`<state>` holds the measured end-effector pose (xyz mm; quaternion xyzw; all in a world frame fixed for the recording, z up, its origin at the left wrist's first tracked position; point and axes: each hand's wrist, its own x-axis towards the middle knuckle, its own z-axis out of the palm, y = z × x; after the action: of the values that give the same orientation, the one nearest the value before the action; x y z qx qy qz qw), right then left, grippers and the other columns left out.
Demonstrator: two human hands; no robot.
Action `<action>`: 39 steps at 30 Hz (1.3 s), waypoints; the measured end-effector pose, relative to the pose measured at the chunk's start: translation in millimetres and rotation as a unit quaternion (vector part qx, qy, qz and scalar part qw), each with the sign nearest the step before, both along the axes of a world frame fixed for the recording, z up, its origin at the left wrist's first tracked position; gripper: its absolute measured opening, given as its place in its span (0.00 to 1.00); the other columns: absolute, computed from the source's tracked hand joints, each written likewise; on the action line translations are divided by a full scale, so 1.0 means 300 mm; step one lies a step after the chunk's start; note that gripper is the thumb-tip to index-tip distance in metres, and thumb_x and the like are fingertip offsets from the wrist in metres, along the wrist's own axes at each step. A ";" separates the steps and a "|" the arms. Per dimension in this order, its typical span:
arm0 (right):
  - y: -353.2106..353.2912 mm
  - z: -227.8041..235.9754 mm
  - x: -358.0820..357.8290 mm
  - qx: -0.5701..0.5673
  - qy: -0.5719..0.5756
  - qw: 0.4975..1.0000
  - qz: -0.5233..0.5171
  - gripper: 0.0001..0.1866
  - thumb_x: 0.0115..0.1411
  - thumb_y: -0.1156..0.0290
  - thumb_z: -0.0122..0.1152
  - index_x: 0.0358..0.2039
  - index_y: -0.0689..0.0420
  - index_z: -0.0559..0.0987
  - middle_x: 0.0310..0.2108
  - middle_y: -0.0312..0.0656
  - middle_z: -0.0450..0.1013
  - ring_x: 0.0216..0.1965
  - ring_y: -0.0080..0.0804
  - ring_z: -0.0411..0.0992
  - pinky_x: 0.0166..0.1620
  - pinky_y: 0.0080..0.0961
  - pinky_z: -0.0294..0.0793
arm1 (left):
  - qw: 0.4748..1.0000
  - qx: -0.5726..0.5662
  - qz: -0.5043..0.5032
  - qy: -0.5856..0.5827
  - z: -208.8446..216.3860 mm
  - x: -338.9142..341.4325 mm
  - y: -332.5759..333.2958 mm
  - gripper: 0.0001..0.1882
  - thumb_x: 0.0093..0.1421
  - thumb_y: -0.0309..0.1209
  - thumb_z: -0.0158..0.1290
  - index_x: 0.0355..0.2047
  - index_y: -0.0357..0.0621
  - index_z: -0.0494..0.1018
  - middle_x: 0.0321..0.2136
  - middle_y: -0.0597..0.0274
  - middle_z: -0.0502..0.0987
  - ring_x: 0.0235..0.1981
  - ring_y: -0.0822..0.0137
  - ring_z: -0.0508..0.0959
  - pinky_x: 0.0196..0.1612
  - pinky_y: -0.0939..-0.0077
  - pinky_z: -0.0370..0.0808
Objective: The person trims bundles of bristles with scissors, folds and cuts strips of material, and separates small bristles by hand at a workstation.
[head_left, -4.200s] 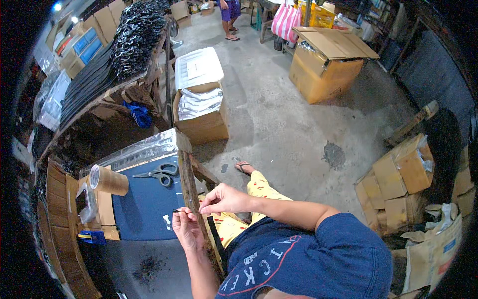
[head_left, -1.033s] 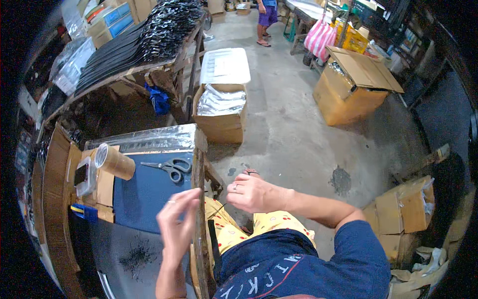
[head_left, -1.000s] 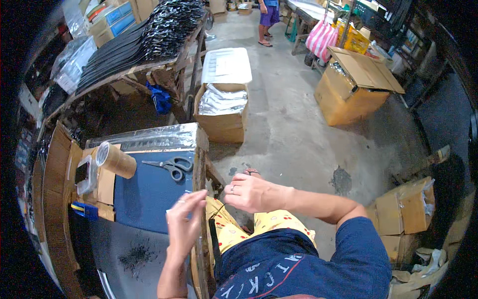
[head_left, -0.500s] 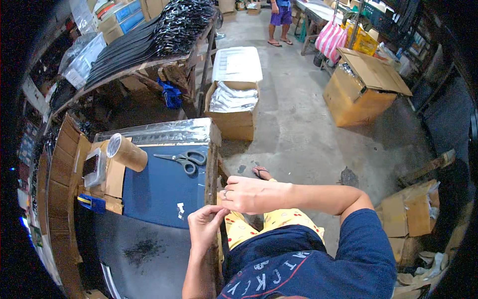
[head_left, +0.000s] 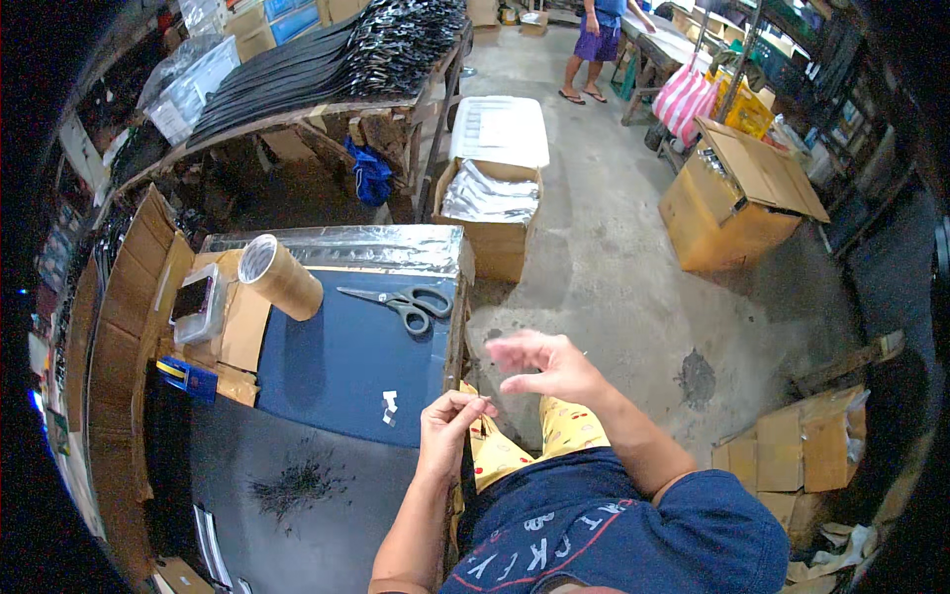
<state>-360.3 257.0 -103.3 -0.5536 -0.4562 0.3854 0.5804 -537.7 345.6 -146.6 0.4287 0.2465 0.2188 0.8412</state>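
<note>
Over the table's right edge, my left hand [head_left: 453, 424] is closed in a pinch, thumb against forefinger. A small dark end shows below its fingertips, too small to name. My right hand [head_left: 546, 368] is apart from it, to the right and a little farther off. Its fingers are slightly blurred, spread from the thumb, and nothing shows in them. Left of my left hand, small white pieces [head_left: 390, 407] lie on the dark blue board [head_left: 346, 366]. Grey-handled scissors [head_left: 408, 305] rest near that board's far right corner.
Beyond the scissors is a brown cardboard tube [head_left: 287, 282], beside a clear plastic box [head_left: 201, 303]. Dark bits [head_left: 297, 487] are scattered on the near tabletop. A carton of silvery packets [head_left: 485, 223] stands past the table. Another large carton [head_left: 737, 213] is at right; a person [head_left: 597, 40] stands far off.
My right hand has come away from my left, moving right, and its fingers have opened. My left hand keeps its pinch. The whole view has shifted slightly.
</note>
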 end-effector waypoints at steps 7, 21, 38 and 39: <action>0.025 -0.050 -0.064 -0.009 0.107 0.992 0.073 0.08 0.54 0.76 0.62 0.35 0.65 0.79 0.28 0.35 0.73 0.30 0.21 0.72 0.35 0.17 0.71 | 0.996 -0.056 -0.018 -0.064 -0.016 0.002 0.011 0.02 0.57 0.24 0.52 0.28 0.40 0.72 0.28 0.60 0.77 0.31 0.71 0.76 0.39 0.79 0.71; 0.022 -0.090 -0.043 -0.074 0.178 0.972 0.133 0.06 0.55 0.75 0.61 0.31 0.64 0.78 0.25 0.36 0.73 0.29 0.20 0.71 0.35 0.16 0.69 | 0.996 -0.047 -0.039 -0.060 -0.017 0.003 -0.004 0.02 0.57 0.24 0.52 0.27 0.40 0.72 0.26 0.58 0.77 0.29 0.69 0.76 0.38 0.77 0.71; -0.023 -0.142 -0.075 0.083 0.089 0.993 0.000 0.04 0.53 0.79 0.59 0.24 0.65 0.74 0.21 0.38 0.69 0.20 0.23 0.71 0.22 0.17 0.70 | 0.997 0.017 -0.070 0.002 -0.042 0.014 -0.024 0.05 0.57 0.26 0.54 0.27 0.37 0.72 0.25 0.55 0.78 0.27 0.69 0.77 0.36 0.77 0.73; -0.023 -0.139 -0.076 0.084 0.088 0.993 0.001 0.04 0.53 0.79 0.59 0.24 0.65 0.74 0.21 0.38 0.69 0.20 0.23 0.71 0.22 0.17 0.70 | 0.997 0.018 -0.069 0.001 -0.042 0.016 -0.024 0.05 0.57 0.26 0.54 0.27 0.37 0.72 0.25 0.55 0.78 0.27 0.69 0.77 0.36 0.77 0.73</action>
<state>-383.0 250.2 -145.0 -0.4664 -0.4343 0.3934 0.6627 -532.9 338.5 -159.1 0.4597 0.2133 0.1636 0.8464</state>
